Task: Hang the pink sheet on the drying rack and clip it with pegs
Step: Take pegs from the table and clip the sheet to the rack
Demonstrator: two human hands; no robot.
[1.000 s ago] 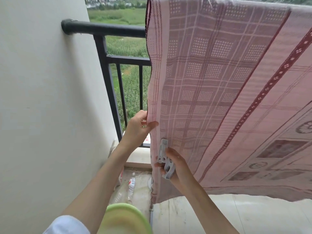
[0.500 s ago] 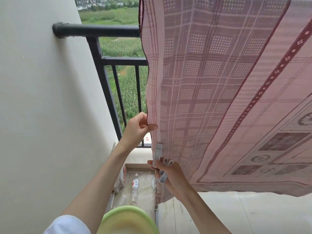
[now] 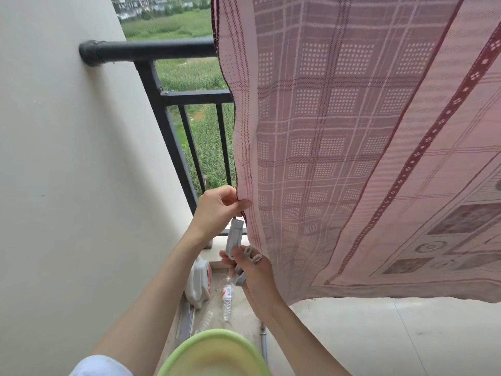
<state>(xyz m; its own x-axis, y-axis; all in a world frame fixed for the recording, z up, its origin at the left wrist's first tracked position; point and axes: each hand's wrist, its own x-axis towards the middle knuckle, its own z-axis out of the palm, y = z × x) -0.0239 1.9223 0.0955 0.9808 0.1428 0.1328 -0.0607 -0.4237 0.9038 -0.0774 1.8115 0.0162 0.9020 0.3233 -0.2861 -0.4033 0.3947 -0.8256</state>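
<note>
Wall, then black railing (image 3: 151, 51) at far left. Left hand (image 3: 217, 210) still pinches pink sheet (image 3: 352, 145) edge w/ thumb + fingers closed; sheet hangs from above. Right hand (image 3: 252, 270), gripping pegs (image 3: 235, 237), has lifted one nearer the pinch, so clipping looks imminent.

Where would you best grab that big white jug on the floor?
By the handle side near its top, coming down from above. The jug stands upright against the wall, with bottles lying on its other side, so only the top is open to a hand. I cannot make out the handle clearly; both hands are busy with the sheet and pegs.
</note>
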